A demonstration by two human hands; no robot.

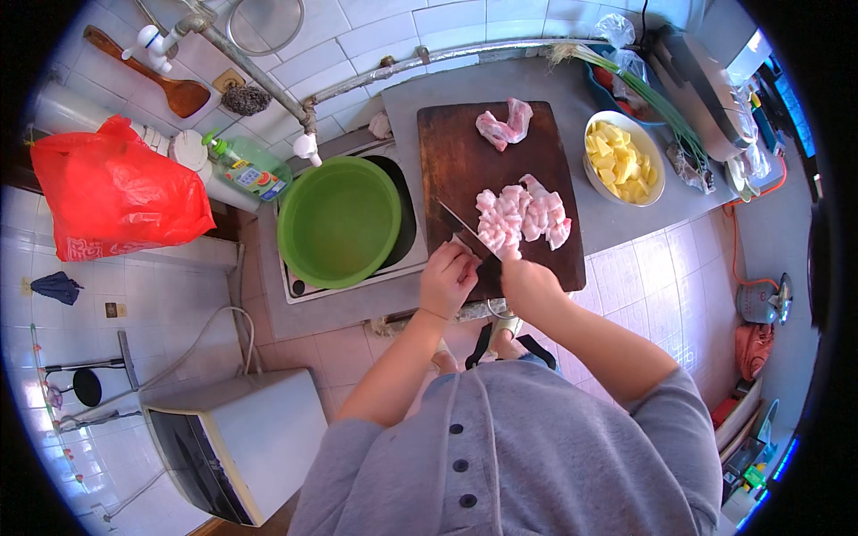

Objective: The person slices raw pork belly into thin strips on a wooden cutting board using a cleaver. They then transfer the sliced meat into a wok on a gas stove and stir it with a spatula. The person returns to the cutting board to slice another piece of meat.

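My right hand (531,287) grips a knife (467,228) at the near part of a dark wooden cutting board (450,157), its blade slanting up and left. My left hand (449,278) is closed on a small piece of raw meat (462,242) just left of the blade; most of that piece is hidden by the fingers. Beside the blade, on its right, lies a pile of cut raw meat chunks (503,214). A larger uncut piece of raw meat (504,125) rests near the board's far edge.
Left of the board, a green plastic basin (338,221) with liquid sits over the sink (410,251). To the right stand a white bowl of cut potatoes (622,162) and green onions (660,107). A dish soap bottle (255,167) and a red plastic bag (120,194) are at left.
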